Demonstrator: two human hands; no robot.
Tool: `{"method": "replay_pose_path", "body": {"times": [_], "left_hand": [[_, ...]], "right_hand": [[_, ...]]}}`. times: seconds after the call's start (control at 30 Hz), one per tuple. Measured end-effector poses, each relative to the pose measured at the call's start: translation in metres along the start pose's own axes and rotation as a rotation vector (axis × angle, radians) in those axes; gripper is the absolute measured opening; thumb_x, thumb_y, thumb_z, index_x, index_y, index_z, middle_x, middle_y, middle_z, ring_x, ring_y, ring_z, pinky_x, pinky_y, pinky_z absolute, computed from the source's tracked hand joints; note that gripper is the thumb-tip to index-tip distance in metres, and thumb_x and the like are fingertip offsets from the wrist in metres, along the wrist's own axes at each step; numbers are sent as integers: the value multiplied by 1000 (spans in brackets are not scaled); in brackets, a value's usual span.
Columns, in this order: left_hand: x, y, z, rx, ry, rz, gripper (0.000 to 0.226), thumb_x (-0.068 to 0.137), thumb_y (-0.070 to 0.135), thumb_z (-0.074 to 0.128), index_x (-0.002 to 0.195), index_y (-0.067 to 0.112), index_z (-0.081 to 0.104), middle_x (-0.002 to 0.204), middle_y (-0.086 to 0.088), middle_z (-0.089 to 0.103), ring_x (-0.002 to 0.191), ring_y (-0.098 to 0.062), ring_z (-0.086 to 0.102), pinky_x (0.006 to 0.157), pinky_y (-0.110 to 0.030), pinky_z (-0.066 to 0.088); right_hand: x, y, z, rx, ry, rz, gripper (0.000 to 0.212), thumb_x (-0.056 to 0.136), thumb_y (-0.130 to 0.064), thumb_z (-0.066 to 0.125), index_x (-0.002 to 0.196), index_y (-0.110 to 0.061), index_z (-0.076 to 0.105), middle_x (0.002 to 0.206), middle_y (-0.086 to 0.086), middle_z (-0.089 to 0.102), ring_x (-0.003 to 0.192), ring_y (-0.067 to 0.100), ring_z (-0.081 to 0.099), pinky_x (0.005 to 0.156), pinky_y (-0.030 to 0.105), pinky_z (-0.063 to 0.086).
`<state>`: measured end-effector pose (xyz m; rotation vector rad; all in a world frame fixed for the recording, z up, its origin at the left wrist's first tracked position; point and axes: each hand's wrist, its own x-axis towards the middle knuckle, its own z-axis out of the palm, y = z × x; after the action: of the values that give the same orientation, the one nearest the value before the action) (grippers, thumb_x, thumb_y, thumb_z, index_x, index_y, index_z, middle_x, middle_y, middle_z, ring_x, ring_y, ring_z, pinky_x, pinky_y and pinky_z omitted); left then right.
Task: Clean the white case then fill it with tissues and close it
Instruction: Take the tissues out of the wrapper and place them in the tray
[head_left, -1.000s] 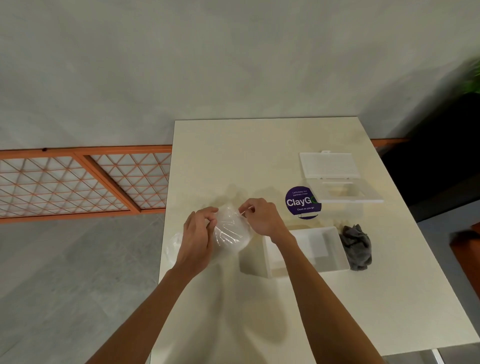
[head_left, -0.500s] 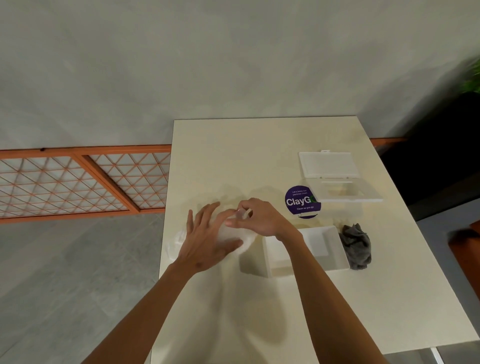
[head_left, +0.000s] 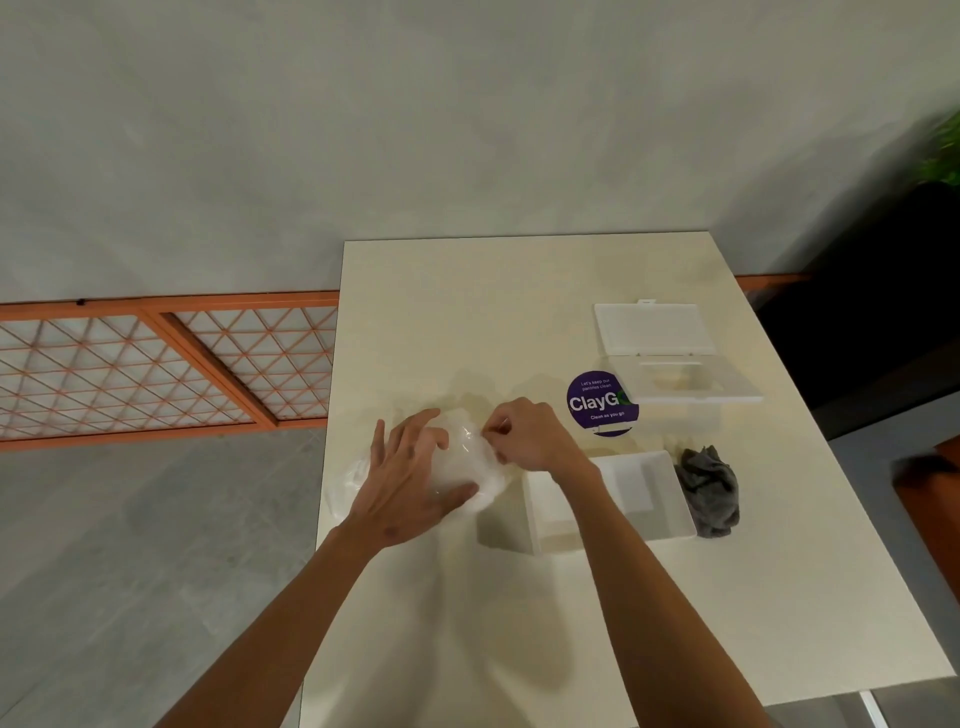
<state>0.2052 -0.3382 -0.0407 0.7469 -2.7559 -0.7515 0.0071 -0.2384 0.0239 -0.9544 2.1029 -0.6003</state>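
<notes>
The tissue pack (head_left: 470, 460), worktop's (head_left: 519, 312) left edge
Spread left hand (head_left: 410, 478) presses it; right hand (head_left: 530, 436) pinches its film. Likely soft, light, slippery: grip the film. The white case (head_left: 649, 493) lies open alongside.

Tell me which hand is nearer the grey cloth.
Right. The right hand pinches the tissue pack, with the white case between it and the grey cloth; the left hand rests farther left on that pack.

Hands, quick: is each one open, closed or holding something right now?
Left hand: open, fingers spread, pressing down on the plastic tissue pack.
Right hand: closed, pinching the top edge of the pack's wrapper.
</notes>
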Motion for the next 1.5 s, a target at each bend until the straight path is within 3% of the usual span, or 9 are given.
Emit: {"method": "replay_pose_path", "body": {"times": [0.27, 0.47, 0.6, 0.7, 0.9, 1.07, 1.23, 1.33, 1.5], "left_hand": [[-3, -3, 5, 55, 8, 5, 84, 86, 83, 54, 136, 17, 39, 164, -4, 34, 150, -28, 37, 129, -59, 12], [-4, 0, 4, 92, 28, 10, 88, 85, 88, 50, 138, 19, 38, 162, -5, 37, 149, -29, 40, 127, -61, 18], [-5, 3, 1, 108, 31, -20, 102, 80, 93, 51, 144, 15, 39, 160, -7, 40, 150, -29, 38, 128, -59, 18], [-5, 6, 0, 98, 49, -50, 106, 76, 91, 57, 147, 15, 38, 155, -2, 44, 147, -26, 40, 129, -56, 16], [-4, 9, -2, 85, 28, -93, 117, 70, 93, 59, 154, 16, 28, 160, 0, 41, 150, -22, 37, 131, -51, 13], [-5, 7, -8, 77, -3, -116, 127, 65, 96, 60, 160, 20, 22, 165, 4, 35, 152, -20, 33, 131, -49, 14], [-12, -2, -10, 112, 2, -123, 122, 66, 97, 58, 158, 21, 28, 162, 7, 39, 150, -20, 36, 129, -51, 19], [-15, -5, -9, 107, -3, -134, 120, 68, 96, 57, 157, 21, 29, 161, 6, 39, 150, -21, 35, 129, -51, 20], [-15, -3, -10, 85, 4, -155, 118, 69, 94, 58, 157, 21, 28, 162, 6, 38, 150, -21, 34, 128, -49, 21]], "right_hand": [[2, 0, 28, -53, 87, 97, 25, 95, -13, 66, 117, -8, 77, 110, 11, 77, 104, 31, 74, 91, 46, 63], [1, 0, 32, 47, 80, 123, 28, 99, -27, 69, 120, -8, 65, 113, 8, 71, 105, 27, 66, 88, 40, 58], [7, 2, 31, 75, 38, 164, 32, 91, -29, 71, 81, 0, 62, 75, 17, 64, 69, 23, 53, 60, 36, 42], [5, -1, 23, 47, -32, 163, 32, 93, -22, 70, 70, -4, 57, 69, 12, 45, 63, 21, 37, 57, 36, 29], [8, 4, 26, 142, -83, 140, 19, 89, -23, 78, 97, -5, 74, 93, 12, 76, 81, 25, 66, 70, 36, 50], [7, 8, 18, 361, -32, 155, 18, 91, -26, 82, 91, -8, 81, 81, 7, 74, 76, 19, 65, 71, 32, 48], [7, 11, 15, 481, 115, 230, 37, 88, -54, 72, 101, -20, 76, 100, 2, 78, 98, 28, 75, 87, 41, 59], [4, 6, 12, 429, 38, 217, 55, 96, -65, 60, 119, -15, 65, 116, 0, 70, 113, 25, 67, 102, 46, 55], [2, 5, 8, 339, -50, 144, 102, 83, -76, 73, 161, -18, 41, 156, -3, 50, 150, 26, 44, 118, 40, 40]]}}
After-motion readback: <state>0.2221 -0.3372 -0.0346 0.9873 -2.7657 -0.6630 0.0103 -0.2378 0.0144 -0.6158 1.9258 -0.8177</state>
